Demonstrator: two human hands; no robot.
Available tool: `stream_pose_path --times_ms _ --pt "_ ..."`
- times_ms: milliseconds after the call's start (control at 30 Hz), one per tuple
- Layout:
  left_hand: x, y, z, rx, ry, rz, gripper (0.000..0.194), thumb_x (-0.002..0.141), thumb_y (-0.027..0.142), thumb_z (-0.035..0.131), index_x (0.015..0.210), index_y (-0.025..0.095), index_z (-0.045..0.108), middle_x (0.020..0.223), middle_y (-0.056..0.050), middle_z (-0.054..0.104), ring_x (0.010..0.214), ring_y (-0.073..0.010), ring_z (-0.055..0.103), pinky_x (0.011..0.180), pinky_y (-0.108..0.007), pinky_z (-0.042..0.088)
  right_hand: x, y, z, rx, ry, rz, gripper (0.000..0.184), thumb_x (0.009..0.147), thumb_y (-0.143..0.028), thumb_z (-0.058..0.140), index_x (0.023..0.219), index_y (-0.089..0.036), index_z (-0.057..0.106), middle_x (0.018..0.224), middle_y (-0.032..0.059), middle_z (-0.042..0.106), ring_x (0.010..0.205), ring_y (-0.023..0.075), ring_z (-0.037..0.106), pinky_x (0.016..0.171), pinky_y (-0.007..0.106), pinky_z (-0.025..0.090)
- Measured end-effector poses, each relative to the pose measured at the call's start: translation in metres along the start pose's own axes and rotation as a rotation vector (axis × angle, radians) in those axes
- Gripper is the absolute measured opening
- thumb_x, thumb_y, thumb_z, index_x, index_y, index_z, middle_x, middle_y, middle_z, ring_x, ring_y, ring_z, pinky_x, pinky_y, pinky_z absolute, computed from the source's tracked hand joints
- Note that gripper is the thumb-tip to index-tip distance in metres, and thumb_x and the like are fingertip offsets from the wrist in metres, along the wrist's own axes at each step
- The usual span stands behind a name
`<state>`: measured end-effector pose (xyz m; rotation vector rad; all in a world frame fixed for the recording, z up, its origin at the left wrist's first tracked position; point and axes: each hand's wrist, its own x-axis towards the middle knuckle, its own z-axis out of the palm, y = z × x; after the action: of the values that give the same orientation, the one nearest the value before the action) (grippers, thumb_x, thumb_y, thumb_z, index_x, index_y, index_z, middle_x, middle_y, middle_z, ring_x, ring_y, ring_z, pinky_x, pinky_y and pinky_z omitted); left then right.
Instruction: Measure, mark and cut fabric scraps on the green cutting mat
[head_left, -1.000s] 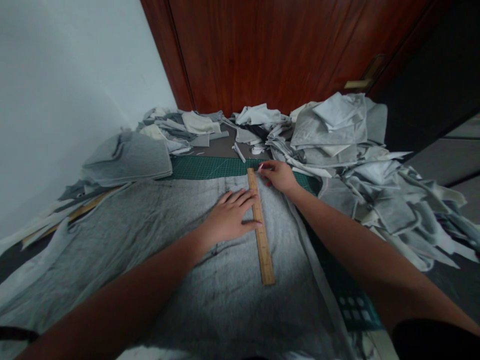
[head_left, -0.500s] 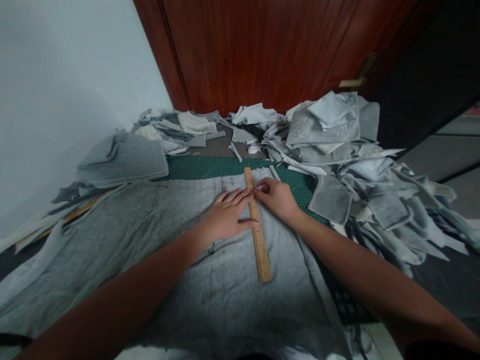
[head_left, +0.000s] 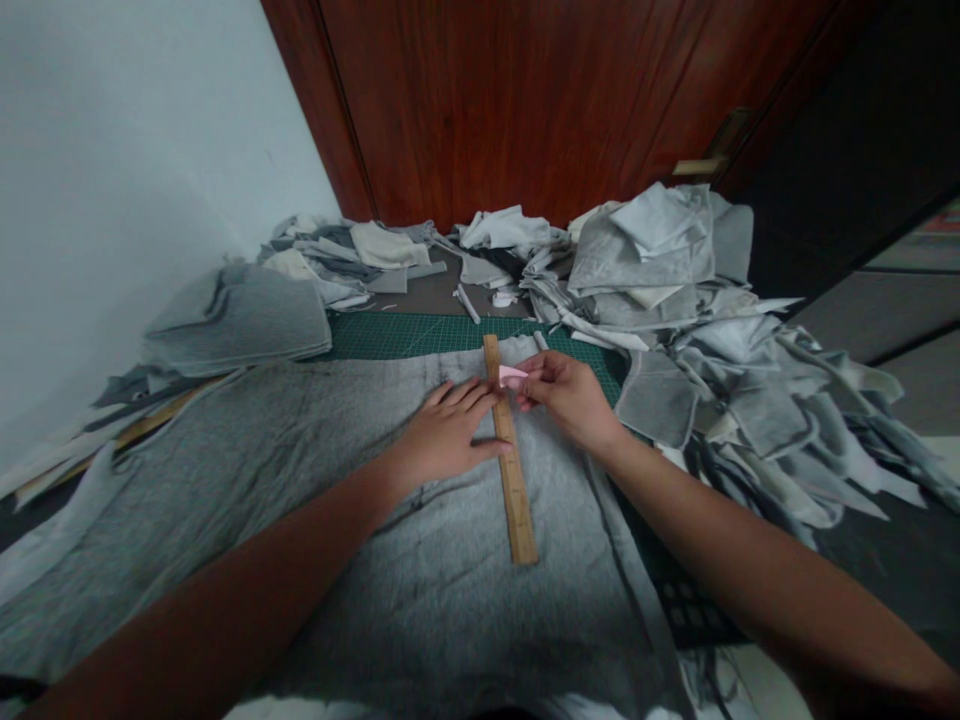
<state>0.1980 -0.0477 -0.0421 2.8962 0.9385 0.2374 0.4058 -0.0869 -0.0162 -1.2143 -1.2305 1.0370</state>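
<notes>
A large grey cloth (head_left: 300,500) lies spread over a green cutting mat (head_left: 420,335). A wooden ruler (head_left: 510,470) lies on the cloth, running away from me. My left hand (head_left: 446,435) rests flat on the cloth with its fingers stretched out and pressing on the ruler's left edge. My right hand (head_left: 566,395) is closed in a pinch on a small pink piece of chalk (head_left: 512,375), whose tip sits at the ruler's right edge near its far end.
Heaps of grey and white fabric offcuts (head_left: 675,300) lie at the right and along the back. A folded grey pile (head_left: 240,320) sits at the left by the white wall. A brown wooden door (head_left: 525,110) stands behind.
My right hand has drawn back toward me along the ruler's right edge, and the pink chalk now shows between its fingers. My left hand has stayed on the ruler.
</notes>
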Motion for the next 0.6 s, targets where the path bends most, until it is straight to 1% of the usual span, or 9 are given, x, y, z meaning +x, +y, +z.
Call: stream_pose_path --times_ms 67,167,300,467,600 --pt "0.000 0.000 0.001 0.008 -0.005 -0.015 0.079 0.097 0.071 0.048 0.156 0.019 0.042 0.160 -0.014 0.047 0.152 -0.0307 0.037 0.127 -0.050 0.020 -0.013 -0.005 0.010 0.180 0.000 0.046 0.036 0.070 -0.045 0.089 0.088 -0.018 0.074 0.069 0.0013 0.072 0.058 0.0141 0.065 0.058 0.027 0.054" --pt "0.001 0.000 0.001 0.019 -0.020 -0.033 0.077 0.096 0.070 0.050 0.153 0.019 0.045 0.159 -0.016 0.047 0.152 -0.0313 0.037 0.126 -0.050 0.022 -0.028 -0.006 0.020 0.299 -0.002 0.087 0.037 0.070 -0.046 0.090 0.092 -0.018 0.078 0.075 0.0031 0.075 0.063 0.0136 0.067 0.061 0.027 0.056" --pt "0.001 0.000 0.000 0.020 -0.013 -0.018 0.078 0.096 0.070 0.051 0.154 0.018 0.043 0.160 -0.015 0.046 0.153 -0.0307 0.035 0.127 -0.050 0.021 -0.031 0.000 0.022 0.426 0.013 0.123 0.036 0.067 -0.043 0.092 0.090 -0.019 0.080 0.079 0.0033 0.077 0.065 0.0120 0.068 0.061 0.024 0.056" --pt "0.001 0.001 -0.001 0.041 -0.019 -0.010 0.077 0.097 0.070 0.051 0.154 0.019 0.043 0.160 -0.014 0.047 0.152 -0.0300 0.037 0.127 -0.050 0.022 -0.027 0.006 0.020 0.469 0.065 0.149 0.034 0.064 -0.041 0.095 0.086 -0.019 0.081 0.082 0.0046 0.078 0.063 0.0117 0.067 0.058 0.023 0.054" --pt "0.000 0.001 0.000 0.038 -0.036 -0.011 0.077 0.098 0.068 0.051 0.155 0.018 0.042 0.161 -0.015 0.045 0.153 -0.0302 0.035 0.127 -0.050 0.019 -0.028 0.008 0.021 0.453 0.055 0.139 0.032 0.065 -0.042 0.094 0.082 -0.019 0.080 0.079 0.0039 0.077 0.063 0.0117 0.065 0.057 0.023 0.052"
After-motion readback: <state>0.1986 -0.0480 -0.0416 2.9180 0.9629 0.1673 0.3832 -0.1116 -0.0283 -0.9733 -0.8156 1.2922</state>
